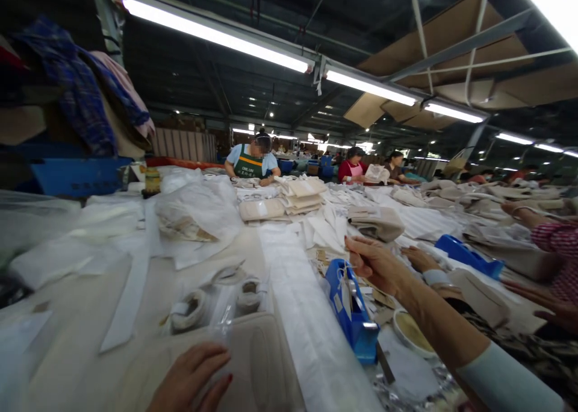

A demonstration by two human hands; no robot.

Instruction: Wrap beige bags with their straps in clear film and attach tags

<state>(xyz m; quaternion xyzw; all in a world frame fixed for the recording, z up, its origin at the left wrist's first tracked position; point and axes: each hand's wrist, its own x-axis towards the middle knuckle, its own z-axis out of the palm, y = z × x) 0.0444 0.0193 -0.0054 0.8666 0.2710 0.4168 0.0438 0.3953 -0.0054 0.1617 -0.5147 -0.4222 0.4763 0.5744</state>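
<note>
My left hand [192, 379] lies flat, fingers stretched out, on a clear plastic bag [253, 358] that covers a beige item at the table's near edge. My right hand [377, 267] reaches forward over a blue tape dispenser [350, 309]. Its thumb and fingertips are pinched together at the dispenser's top, on what looks like a strip of clear tape [345, 282]. A long white strip of material [298, 303] runs between my two hands.
White rolls [189, 309] in plastic lie ahead of my left hand. A round tin [409, 333] sits right of the dispenser. A co-worker's hand [419, 258] and pink checked sleeve [557, 243] are at right, near a second blue dispenser [469, 255]. Folded beige stacks [302, 195] and seated workers fill the far table.
</note>
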